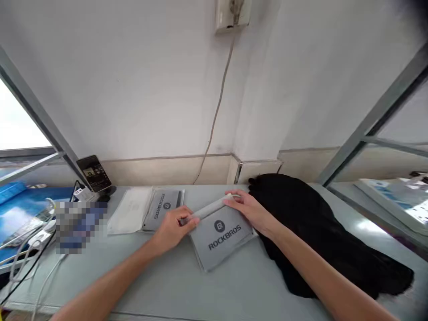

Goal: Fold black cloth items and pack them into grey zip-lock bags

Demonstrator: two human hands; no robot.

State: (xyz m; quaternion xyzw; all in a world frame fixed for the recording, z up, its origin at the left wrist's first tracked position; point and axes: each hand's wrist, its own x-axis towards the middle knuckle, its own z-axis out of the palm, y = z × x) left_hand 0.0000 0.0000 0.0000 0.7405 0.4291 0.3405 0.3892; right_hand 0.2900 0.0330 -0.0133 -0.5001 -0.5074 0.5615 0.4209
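Observation:
A grey package printed ROCKBROS [222,238], in a clear plastic sleeve, lies at an angle near the middle of the table. Its upper edge has a pale folded strip of plastic. My left hand [172,227] pinches the left end of that strip between thumb and fingers. At the strip's right end, my right hand [249,209] grips the plastic with thumb and fingers. Behind my left hand lies a second grey ROCKBROS package [163,205], with a whitish plastic flap [129,211] to its left.
Black cloth [297,223] covers the table's right part, beside my right forearm. At the left are a propped phone [94,173], a white charger [83,194], cables and a blurred blue item. A cord hangs from a wall socket [233,15]. Metal frames stand on both sides.

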